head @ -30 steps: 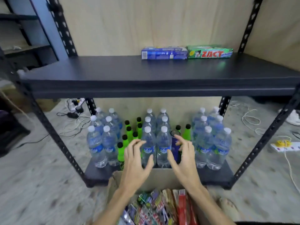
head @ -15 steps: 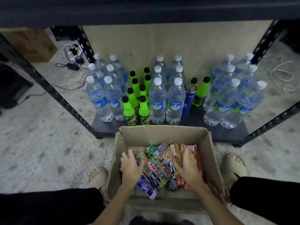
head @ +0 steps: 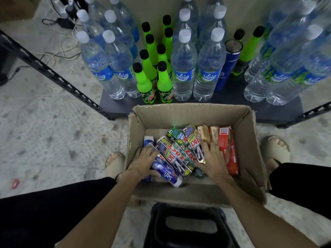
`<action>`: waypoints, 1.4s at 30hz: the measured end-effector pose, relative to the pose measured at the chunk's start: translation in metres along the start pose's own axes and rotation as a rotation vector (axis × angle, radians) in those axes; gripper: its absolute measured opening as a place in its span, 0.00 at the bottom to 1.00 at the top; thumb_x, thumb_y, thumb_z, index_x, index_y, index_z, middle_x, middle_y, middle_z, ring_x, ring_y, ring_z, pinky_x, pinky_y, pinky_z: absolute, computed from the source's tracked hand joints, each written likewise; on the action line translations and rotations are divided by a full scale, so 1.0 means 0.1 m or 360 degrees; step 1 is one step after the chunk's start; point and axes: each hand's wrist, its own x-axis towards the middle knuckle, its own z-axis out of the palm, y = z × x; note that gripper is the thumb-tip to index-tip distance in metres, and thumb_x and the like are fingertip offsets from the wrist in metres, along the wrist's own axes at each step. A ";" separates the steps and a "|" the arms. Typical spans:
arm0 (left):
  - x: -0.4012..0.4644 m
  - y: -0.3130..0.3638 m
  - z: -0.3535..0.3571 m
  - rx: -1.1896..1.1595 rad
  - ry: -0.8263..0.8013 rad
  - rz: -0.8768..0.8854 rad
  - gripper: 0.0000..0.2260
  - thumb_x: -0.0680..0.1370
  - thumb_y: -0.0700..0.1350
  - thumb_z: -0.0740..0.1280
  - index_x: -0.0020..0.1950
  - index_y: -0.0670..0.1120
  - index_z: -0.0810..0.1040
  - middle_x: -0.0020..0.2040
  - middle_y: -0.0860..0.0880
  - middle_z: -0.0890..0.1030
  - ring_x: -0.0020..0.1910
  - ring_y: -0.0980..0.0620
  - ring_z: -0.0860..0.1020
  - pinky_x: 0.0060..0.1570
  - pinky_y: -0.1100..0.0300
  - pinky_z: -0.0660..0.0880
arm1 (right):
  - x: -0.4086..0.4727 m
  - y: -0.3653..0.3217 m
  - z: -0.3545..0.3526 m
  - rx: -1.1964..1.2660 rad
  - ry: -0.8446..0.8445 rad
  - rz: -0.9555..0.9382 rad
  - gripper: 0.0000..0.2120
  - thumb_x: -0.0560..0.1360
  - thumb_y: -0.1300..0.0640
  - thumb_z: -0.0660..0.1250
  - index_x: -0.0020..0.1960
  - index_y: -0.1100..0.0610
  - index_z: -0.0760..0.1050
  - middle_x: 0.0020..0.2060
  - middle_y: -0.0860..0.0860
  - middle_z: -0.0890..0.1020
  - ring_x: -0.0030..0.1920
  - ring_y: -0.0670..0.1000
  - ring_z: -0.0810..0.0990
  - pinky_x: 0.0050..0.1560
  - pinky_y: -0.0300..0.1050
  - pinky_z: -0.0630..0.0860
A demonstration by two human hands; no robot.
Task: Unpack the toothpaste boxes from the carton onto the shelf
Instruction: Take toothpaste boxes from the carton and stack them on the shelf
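An open cardboard carton (head: 248, 138) stands on the floor between my feet, with several toothpaste boxes lying in it. My left hand (head: 143, 162) is inside at the left and grips a blue and white toothpaste box (head: 167, 173) that lies slanted. My right hand (head: 213, 158) is inside at the right, where its thumb and fingers hold a white and red Zact box (head: 194, 144). Green Zact boxes (head: 180, 151) lie between my hands, and red and tan boxes (head: 225, 142) lie beside the right one. The upper shelf is out of view.
The bottom shelf board (head: 231, 97) behind the carton carries several water bottles (head: 182, 68), green soda bottles (head: 163, 81) and a blue flask (head: 227, 65). A black shelf post (head: 53, 74) slants at the left. A black stool (head: 186, 228) sits under me. Cables (head: 60, 22) lie at far left.
My view has dropped from the upper shelf down to the carton. Both hands went from in front of the bottles into the carton and closed on toothpaste boxes.
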 end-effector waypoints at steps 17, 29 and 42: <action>0.00 0.09 -0.16 0.0442 0.0000 0.0111 0.44 0.67 0.72 0.70 0.76 0.52 0.63 0.74 0.49 0.67 0.72 0.44 0.62 0.68 0.48 0.61 | -0.19 0.06 0.00 0.0344 0.0348 0.0103 0.33 0.76 0.51 0.67 0.78 0.49 0.57 0.69 0.51 0.74 0.69 0.53 0.68 0.73 0.58 0.60; -0.45 0.11 -0.56 0.0177 0.0450 0.0199 0.35 0.64 0.73 0.69 0.66 0.58 0.70 0.66 0.58 0.77 0.65 0.53 0.70 0.61 0.53 0.61 | -0.32 -0.06 -0.79 0.0594 0.0657 -0.0276 0.33 0.76 0.52 0.70 0.76 0.50 0.60 0.66 0.46 0.71 0.64 0.50 0.67 0.65 0.49 0.62; -1.07 0.44 -2.18 -0.0352 0.1434 0.0268 0.37 0.60 0.77 0.68 0.61 0.57 0.76 0.56 0.62 0.75 0.59 0.59 0.68 0.58 0.59 0.58 | -0.77 -0.29 -2.68 0.0848 0.0915 -0.0623 0.36 0.73 0.51 0.74 0.74 0.39 0.59 0.58 0.43 0.74 0.63 0.44 0.70 0.62 0.47 0.68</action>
